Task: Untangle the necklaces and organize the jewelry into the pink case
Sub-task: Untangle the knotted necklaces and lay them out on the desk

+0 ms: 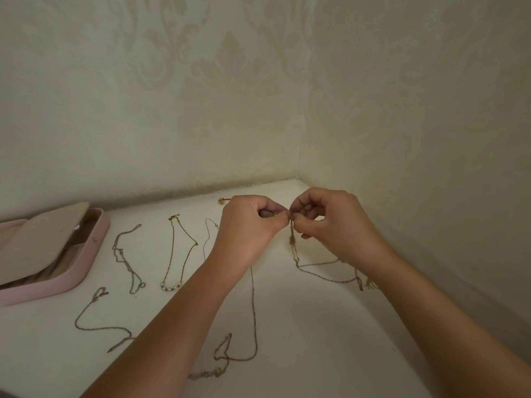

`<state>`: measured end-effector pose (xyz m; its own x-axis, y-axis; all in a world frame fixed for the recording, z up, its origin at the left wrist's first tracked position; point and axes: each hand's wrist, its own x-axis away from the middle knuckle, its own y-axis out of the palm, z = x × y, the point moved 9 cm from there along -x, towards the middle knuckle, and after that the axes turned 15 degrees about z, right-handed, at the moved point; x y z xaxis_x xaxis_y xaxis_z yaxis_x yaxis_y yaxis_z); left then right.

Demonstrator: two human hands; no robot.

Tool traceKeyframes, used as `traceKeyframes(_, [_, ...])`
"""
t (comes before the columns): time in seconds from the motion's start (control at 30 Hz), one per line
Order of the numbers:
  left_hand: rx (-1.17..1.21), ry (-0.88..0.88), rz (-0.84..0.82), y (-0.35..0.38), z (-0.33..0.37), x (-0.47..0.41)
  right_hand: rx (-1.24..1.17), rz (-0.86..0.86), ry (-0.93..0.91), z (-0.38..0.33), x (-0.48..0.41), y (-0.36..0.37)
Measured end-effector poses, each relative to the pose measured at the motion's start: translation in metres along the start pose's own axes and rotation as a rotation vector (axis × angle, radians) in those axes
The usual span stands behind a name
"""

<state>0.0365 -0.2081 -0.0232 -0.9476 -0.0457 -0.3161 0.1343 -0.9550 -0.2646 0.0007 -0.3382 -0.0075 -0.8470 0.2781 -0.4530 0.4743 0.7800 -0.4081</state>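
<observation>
Left hand: the left hand (249, 225) is raised over the far right part of the white table (316, 326), thumb and forefinger pinched on the top of a thin dark metal chain necklace (313, 270).
Right hand: the right hand (339, 222) meets the left fingertip to fingertip, its thumb and forefinger pinching the same chain at the same spot; other fingers curled.
Held chain: it hangs from the pinch, reaches the table below the right hand and trails toward the right edge, ending in a small pendant beside the right forearm.
Pink case: a rounded pink jewellery case (86, 254) with a beige lining lies open at the table's left edge, its inner beige flap (43, 239) tilted up.
Laid-out pieces: just right of the case lies a short silver chain (128, 259); next, a gold chain with pearl beads (179, 251) at its near end; then a long thin dark chain (253, 311) running toward the near edge under the left forearm.
Near left: another silver chain (94, 317) lies in a loose curve.
Far edge: a small gold and red item (224, 200) sits by the wall, partly hidden by the left hand.
</observation>
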Motion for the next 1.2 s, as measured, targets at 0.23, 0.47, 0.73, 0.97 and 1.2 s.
traceKeyframes(0.23, [-0.082, 0.069, -0.019, 0.003, 0.003, 0.002, -0.015, -0.047, 0.091, 0.014, -0.004, 0.0])
traceKeyframes(0.47, [-0.249, 0.259, -0.054, 0.009, 0.017, 0.008, 0.147, -0.081, -0.133, -0.002, -0.001, 0.001])
traceKeyframes(0.73, [-0.147, 0.247, -0.116, 0.01, 0.017, 0.007, -0.317, -0.201, 0.258, 0.017, 0.002, 0.015])
traceKeyframes(0.97, [-0.088, 0.193, -0.11, 0.011, 0.016, 0.008, -0.288, -0.274, 0.246, 0.016, 0.005, 0.018])
traceKeyframes(1.2, [-0.072, 0.181, -0.161, 0.013, 0.016, 0.01, -0.107, -0.274, 0.032, 0.005, 0.005, 0.012])
